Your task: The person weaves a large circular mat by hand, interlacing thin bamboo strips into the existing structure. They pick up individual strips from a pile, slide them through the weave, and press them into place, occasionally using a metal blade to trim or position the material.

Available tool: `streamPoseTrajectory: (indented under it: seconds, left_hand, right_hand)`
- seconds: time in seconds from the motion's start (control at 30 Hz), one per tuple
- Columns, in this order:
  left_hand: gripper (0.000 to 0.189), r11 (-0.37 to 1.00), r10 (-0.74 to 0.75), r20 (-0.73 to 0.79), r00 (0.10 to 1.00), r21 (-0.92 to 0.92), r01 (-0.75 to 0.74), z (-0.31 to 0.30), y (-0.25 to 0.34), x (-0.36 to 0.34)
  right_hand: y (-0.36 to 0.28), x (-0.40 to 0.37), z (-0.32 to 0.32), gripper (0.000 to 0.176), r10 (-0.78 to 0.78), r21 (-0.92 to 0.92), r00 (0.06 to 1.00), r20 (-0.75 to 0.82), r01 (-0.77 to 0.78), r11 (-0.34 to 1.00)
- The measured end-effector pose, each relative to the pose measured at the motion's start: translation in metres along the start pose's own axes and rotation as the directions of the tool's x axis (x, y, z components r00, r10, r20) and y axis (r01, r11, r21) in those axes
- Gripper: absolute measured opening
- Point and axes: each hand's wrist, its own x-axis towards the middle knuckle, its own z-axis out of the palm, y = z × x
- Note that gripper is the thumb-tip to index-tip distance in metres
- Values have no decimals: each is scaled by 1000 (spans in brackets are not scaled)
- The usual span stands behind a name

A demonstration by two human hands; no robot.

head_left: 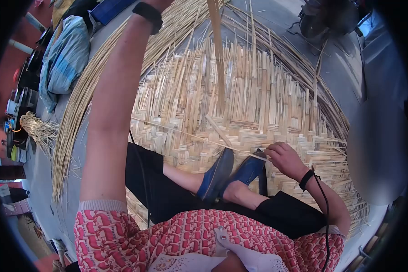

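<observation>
My right hand (284, 158) is closed in a pinch on the end of a thin reed strip (190, 134), beside the blue shoes (250, 168). The strip slants up and left over a woven reed mat (276, 99). My left arm stretches up past the mat's left side. Only the base of my left hand (160, 4) shows beyond the black wristband at the top edge; its fingers are out of frame. A blurred broad strip (218, 59) hangs down over the mat's middle. A short loose piece (217, 129) lies near the shoes.
Long loose reeds (84, 106) curve along the mat's left side, and more (276, 43) lie along its upper right. At the left are a blue-white plastic sack (68, 56) and a frayed bundle (36, 129). A dark object (324, 20) stands at the upper right.
</observation>
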Motion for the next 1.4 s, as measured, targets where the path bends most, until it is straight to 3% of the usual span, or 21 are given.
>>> streamPoseTrajectory:
  seconds: [0.03, 0.1, 0.13, 0.17, 0.23, 0.27, 0.33, 0.4, 0.57, 0.6, 0.7, 0.8, 0.87, 0.97, 1.1, 1.17, 1.23, 1.27, 1.3, 1.37, 1.4]
  left_hand:
    - [17, 978, -206, -112, 972, -26, 205, 7, -11, -7]
    - [15, 919, -311, -174, 934, -304, 249, 26, -53, -22]
    - [19, 916, -305, -121, 945, -308, 257, 31, -76, -31]
    - [24, 911, -301, -65, 951, -314, 267, 36, -98, -40]
    - [17, 875, -306, -63, 950, -413, 254, 51, -131, -53]
    - [17, 861, -339, -88, 937, -430, 271, 58, -142, -59]
    - [16, 858, -377, -133, 917, -422, 292, 72, -163, -68]
    - [15, 830, -391, -156, 907, -485, 274, 83, -184, -77]
    - [17, 796, -485, -168, 858, -491, 354, 100, -183, -94]
    - [17, 821, -386, -72, 920, -481, 307, 90, -190, -100]
    - [20, 794, -470, -71, 880, -469, 387, 94, -183, -109]
    - [20, 791, -487, -89, 869, -466, 396, 97, -174, -110]
    - [20, 799, -492, -118, 862, -454, 394, 102, -170, -110]
    - [20, 799, -499, -149, 854, -461, 386, 106, -164, -115]
    - [20, 790, -537, -158, 829, -439, 428, 97, -159, -113]
    - [20, 840, -501, -139, 854, -315, 442, 88, -165, -111]
    - [22, 848, -466, -174, 867, -366, 383, 82, -170, -107]
    - [22, 830, -491, -177, 853, -391, 398, 81, -172, -103]
    - [22, 811, -517, -178, 837, -416, 412, 81, -174, -101]
    - [23, 797, -525, -181, 831, -447, 406, 87, -178, -98]
    - [25, 787, -532, -179, 828, -466, 405, 89, -180, -95]
  right_hand:
    - [-6, 7, -1, 35, -9, -8, 1000, 0, 9, 1000]
    - [-21, 9, 4, 24, 76, 85, 941, 329, -109, 990]
    - [-25, 0, 22, 20, 228, 91, 901, 369, -279, 956]
    - [-25, -13, 42, 20, 238, 84, 898, 371, -287, 954]
    - [-16, -46, 66, 34, 425, -121, 596, 681, -481, 868]
    - [-16, -55, 67, 34, 427, -122, 583, 691, -488, 864]
    - [-26, -78, 73, 51, 461, -23, 655, 599, -561, 827]
    - [-31, -79, 81, 69, 497, -59, 701, 511, -548, 835]
    - [-40, -78, 84, 75, 549, -27, 713, 437, -599, 800]
    - [-42, -81, 85, 75, 547, -26, 714, 437, -598, 801]
    - [-50, -78, 97, 72, 518, 106, 752, 407, -603, 791]
    - [-54, -74, 98, 62, 543, 100, 718, 436, -638, 763]
    - [-52, -77, 104, 43, 594, 203, 695, 404, -702, 683]
    - [-54, -81, 102, 30, 649, 324, 669, 362, -744, 585]
    - [-47, -85, 100, 21, 654, 440, 718, 237, -680, 587]
    - [-30, -99, 100, 18, 629, 459, 752, 198, -638, 618]
    - [-15, -106, 84, 15, 680, 561, 568, 463, -782, 271]
    - [-10, -105, 57, 13, 628, 606, 632, 455, -736, 301]
    - [8, -111, 41, 14, 548, 528, 585, 598, -801, 280]
    - [21, -111, -2, 34, 367, 340, 338, 866, -938, 61]
    - [17, -109, -22, 47, 328, 217, 272, 905, -957, 194]
